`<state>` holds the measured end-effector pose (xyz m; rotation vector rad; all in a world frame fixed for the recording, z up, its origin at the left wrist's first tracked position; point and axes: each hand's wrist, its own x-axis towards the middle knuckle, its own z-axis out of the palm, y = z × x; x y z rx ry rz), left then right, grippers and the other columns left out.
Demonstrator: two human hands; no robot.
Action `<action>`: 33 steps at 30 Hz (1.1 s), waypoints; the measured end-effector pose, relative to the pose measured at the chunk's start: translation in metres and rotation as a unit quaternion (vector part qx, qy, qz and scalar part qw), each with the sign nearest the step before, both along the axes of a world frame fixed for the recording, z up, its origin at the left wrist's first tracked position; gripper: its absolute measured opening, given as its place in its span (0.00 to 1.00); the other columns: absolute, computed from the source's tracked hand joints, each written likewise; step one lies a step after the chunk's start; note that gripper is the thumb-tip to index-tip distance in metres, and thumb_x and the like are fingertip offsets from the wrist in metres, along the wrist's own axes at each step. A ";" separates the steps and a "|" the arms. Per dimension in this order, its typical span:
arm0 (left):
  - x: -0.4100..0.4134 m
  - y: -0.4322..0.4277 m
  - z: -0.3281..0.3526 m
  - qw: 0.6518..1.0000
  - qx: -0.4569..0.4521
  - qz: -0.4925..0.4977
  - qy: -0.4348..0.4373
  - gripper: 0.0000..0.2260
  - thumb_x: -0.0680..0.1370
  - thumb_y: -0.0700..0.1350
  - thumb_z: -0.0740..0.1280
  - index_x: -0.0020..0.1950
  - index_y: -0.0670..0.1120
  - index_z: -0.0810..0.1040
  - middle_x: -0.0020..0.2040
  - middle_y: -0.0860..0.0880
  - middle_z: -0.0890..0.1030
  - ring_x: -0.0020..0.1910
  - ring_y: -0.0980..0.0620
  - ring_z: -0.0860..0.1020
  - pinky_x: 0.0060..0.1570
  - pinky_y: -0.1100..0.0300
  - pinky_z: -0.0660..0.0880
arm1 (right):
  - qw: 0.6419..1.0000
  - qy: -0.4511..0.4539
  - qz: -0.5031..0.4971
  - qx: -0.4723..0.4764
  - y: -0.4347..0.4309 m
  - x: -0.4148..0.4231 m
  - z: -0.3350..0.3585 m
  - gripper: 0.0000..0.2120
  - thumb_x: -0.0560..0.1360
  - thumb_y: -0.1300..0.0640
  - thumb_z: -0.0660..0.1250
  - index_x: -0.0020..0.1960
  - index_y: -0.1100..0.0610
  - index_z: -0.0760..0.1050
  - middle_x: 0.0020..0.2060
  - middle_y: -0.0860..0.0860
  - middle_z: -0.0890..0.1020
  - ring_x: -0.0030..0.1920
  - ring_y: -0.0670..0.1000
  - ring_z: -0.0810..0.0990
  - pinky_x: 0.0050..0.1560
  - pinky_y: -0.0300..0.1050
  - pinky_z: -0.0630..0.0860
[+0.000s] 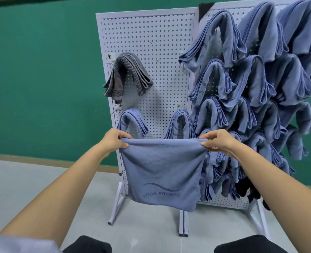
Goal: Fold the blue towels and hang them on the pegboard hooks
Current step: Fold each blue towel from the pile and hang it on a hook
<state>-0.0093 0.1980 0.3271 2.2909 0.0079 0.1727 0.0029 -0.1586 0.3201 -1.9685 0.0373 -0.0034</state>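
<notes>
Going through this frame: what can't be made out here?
Head view throughout.
1. Hooks under the hung blue towels: covered by cloth.
2. The right pegboard: far side cut off by the frame edge.
3. The held towel: layer count hidden behind its front face; left hand and right hand cover its top corners.
4. The small labels on the left pegboard: too small to read.

A blue towel with "FITNESS" printed near its lower edge hangs flat, pinched at its top corners by the left hand and right hand, in front of the white pegboard. Many folded blue towels drape across the right panel, and two more hang low on the left panel.
</notes>
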 end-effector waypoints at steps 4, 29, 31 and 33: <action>0.002 0.006 -0.009 0.993 0.101 -0.002 -0.057 0.05 0.74 0.34 0.70 0.47 0.40 0.84 0.34 0.48 0.76 0.35 0.51 0.69 0.33 0.64 0.65 | 0.982 -0.072 0.009 -0.171 -0.005 0.005 -0.011 0.10 0.72 0.67 0.72 0.53 0.64 0.81 0.32 0.49 0.78 0.35 0.48 0.76 0.45 0.41 0.79; 0.012 -0.051 -0.098 0.883 -0.445 0.097 0.113 0.02 0.77 0.40 0.69 0.45 0.41 0.78 0.38 0.45 0.82 0.33 0.51 0.81 0.31 0.62 0.80 | 0.949 0.114 -0.053 0.288 0.061 0.009 -0.083 0.08 0.73 0.68 0.70 0.51 0.69 0.78 0.35 0.58 0.82 0.35 0.50 0.82 0.36 0.40 0.82; 0.010 -0.069 -0.102 0.902 -0.413 0.088 0.090 0.03 0.77 0.40 0.69 0.43 0.42 0.78 0.39 0.44 0.82 0.34 0.51 0.80 0.32 0.64 0.79 | 0.957 0.106 -0.022 0.270 0.077 0.005 -0.087 0.08 0.73 0.68 0.70 0.52 0.67 0.78 0.36 0.57 0.81 0.36 0.49 0.82 0.38 0.39 0.82; 0.009 -0.083 -0.101 0.911 -0.397 0.088 0.068 0.04 0.76 0.39 0.69 0.42 0.42 0.80 0.39 0.44 0.81 0.34 0.52 0.79 0.30 0.65 0.78 | 0.968 0.085 -0.003 0.238 0.092 0.001 -0.087 0.08 0.74 0.66 0.70 0.52 0.66 0.78 0.36 0.55 0.80 0.34 0.47 0.81 0.39 0.38 0.82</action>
